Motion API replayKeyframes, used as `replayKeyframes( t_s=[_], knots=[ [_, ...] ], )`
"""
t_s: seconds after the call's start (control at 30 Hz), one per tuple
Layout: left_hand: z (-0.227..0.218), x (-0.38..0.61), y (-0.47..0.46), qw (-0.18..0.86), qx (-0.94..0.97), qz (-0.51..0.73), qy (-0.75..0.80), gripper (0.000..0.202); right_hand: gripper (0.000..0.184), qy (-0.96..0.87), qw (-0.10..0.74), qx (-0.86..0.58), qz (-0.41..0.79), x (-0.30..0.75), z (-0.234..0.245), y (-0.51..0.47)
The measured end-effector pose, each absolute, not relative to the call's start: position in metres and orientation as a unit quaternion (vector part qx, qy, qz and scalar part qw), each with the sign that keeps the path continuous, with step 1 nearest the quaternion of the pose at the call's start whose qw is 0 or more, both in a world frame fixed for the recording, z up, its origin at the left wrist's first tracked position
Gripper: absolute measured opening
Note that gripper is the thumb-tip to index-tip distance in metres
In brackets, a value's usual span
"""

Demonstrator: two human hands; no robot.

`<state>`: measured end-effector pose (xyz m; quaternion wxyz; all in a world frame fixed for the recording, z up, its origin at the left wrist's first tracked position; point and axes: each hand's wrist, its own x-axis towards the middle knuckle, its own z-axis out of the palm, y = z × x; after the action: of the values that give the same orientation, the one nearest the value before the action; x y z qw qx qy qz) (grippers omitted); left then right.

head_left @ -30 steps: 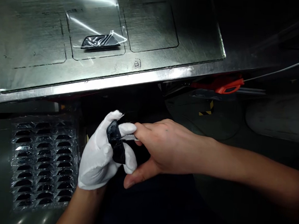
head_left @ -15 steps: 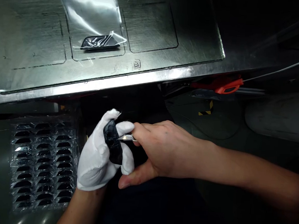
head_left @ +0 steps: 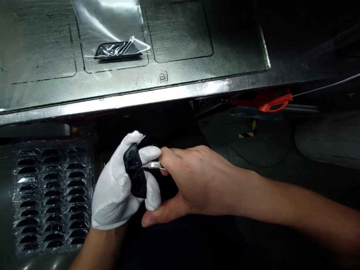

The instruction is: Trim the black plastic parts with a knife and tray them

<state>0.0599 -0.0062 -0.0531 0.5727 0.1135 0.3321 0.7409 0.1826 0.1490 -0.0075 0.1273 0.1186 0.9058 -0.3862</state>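
My left hand (head_left: 114,192), in a white glove, grips a small black plastic part (head_left: 135,175) with its hollow side facing up. Bare of any glove, my right hand (head_left: 189,181) holds a thin metal blade (head_left: 153,165) whose tip meets the part's right edge between the gloved fingers. The blade's handle is hidden inside the right hand, and the thumb rests against a gloved fingertip. On the metal table above lies another black part (head_left: 119,50), wrapped in clear film.
A clear plastic tray (head_left: 48,249) with several rows of black parts sits at lower left. The metal table's front edge (head_left: 123,100) runs across above my hands. A red-handled tool (head_left: 274,104) with a pale cable lies beneath the table's right side.
Both hands and the black part stay almost in place. The blade's flat catches more light, as if turned slightly. The table has shifted a little left in view.
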Motion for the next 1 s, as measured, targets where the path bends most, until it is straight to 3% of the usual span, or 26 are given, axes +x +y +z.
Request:
replayKeyframes(
  t_s=[0.73, 1.0],
  knots=[
    [-0.0483, 0.0606, -0.0038, 0.566, 0.094, 0.739, 0.353, 0.055, 0.073, 0.914, 0.132, 0.116, -0.364, 0.1806, -0.0072, 0.1478],
    [-0.0467, 0.0588, -0.0021, 0.558, 0.076, 0.742, 0.363, 0.042, 0.07, 0.929, 0.138, 0.097, -0.33, 0.1803, -0.0088, 0.1464]
  ],
)
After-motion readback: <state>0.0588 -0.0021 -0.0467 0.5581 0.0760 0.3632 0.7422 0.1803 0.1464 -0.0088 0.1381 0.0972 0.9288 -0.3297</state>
